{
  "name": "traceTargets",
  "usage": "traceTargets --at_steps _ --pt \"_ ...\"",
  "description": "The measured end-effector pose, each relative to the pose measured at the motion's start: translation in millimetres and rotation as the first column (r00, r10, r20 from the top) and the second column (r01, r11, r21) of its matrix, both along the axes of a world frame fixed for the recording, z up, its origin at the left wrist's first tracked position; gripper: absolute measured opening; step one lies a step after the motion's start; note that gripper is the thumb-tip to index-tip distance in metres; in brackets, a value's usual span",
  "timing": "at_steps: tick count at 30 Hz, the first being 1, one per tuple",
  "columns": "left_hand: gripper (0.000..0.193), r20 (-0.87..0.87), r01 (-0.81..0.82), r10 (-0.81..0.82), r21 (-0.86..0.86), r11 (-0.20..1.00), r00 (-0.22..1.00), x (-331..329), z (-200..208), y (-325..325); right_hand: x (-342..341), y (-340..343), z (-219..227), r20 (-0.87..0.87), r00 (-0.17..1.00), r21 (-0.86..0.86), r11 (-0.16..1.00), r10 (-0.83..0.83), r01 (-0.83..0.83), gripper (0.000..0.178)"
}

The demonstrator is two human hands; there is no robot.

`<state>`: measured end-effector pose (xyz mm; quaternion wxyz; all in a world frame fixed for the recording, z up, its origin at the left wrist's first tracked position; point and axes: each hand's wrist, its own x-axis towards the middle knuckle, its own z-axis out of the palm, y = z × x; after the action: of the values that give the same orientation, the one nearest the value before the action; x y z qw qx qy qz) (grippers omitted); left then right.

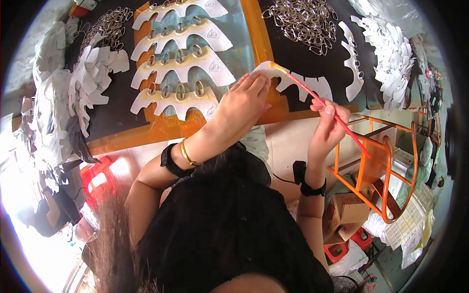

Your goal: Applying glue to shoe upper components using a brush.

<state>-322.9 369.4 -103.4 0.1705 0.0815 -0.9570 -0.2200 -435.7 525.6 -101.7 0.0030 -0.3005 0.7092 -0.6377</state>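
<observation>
In my right hand (330, 124) is a thin brush with a red handle (307, 88), pinched between thumb and fingers. Its yellowish tip rests on the far end of a white scalloped cutout (320, 88) at the table's near edge. My left hand (244, 102) lies over the left part of that cutout, fingers stretched out and held together, hiding some of it. Left of this hand, several similar white cutouts (176, 71) lie in rows. Oval metal rings (180, 91) stand along their upper edges, where yellowish smears show.
Metal rings are heaped at the far right (305, 24) and far left (107, 27). Loose white cutouts lie in a left pile (93, 75) and a right pile (391, 61). An orange metal-framed chair (388, 166) stands right, near a cardboard box (349, 210). Another person (46, 215) is at lower left.
</observation>
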Motion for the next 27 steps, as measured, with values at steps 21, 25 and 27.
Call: traceTargets --at_steps 21,25,27 --pt "0.046 0.062 0.005 -0.007 0.038 0.999 0.998 -0.9 1.3 -1.6 -10.3 11.6 -5.4 0.168 0.984 -0.089 0.995 0.051 -0.036 0.017" --pt "0.045 0.040 0.011 -0.012 0.018 1.000 0.999 -1.9 -1.8 -0.6 -10.0 15.6 -8.7 0.168 0.982 -0.031 0.997 0.082 -0.077 0.017" --pt "0.045 0.004 -0.008 0.008 -0.009 1.000 1.000 -1.4 -3.9 -0.1 -11.8 19.6 -9.5 0.167 0.983 -0.014 0.997 0.072 -0.071 0.017"
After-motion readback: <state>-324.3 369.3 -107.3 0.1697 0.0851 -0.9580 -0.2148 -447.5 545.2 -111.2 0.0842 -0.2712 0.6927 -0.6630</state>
